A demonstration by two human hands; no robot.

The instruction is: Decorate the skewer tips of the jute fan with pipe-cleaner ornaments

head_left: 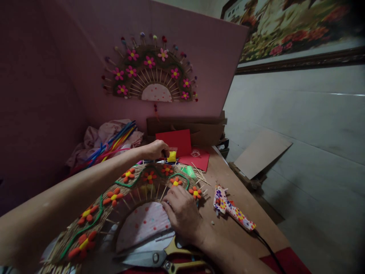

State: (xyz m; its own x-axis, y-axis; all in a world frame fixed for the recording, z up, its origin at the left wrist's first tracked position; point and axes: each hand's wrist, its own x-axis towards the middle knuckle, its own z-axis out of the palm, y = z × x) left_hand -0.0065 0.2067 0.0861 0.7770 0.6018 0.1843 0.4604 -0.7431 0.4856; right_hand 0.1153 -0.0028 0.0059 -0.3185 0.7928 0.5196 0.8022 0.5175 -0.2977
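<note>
A half-round fan craft point(137, 180) leans up toward me, built of straw-coloured cord, thin sticks and a dotted white centre. Orange flowers with yellow middles and a wavy green line decorate it. My right hand point(182, 211) lies on its right side with bent fingers, gripping it by the sticks next to the white half-circle. Beyond the fan's upper edge, my left hand point(156, 149) is closed, fingertips pointing down; whatever they hold is hidden. Just right of that hand is a small bag of yellow clay point(171, 156).
Gold-handled scissors point(162, 258) lie in front. On the right are a flower-patterned glue gun point(232, 209) with a cord, loose sticks point(202, 175) and green clay point(190, 172). Red sheets point(178, 140) and pipe cleaners point(114, 142) sit behind. A similar pink-flowered fan point(156, 72) hangs on the pink board.
</note>
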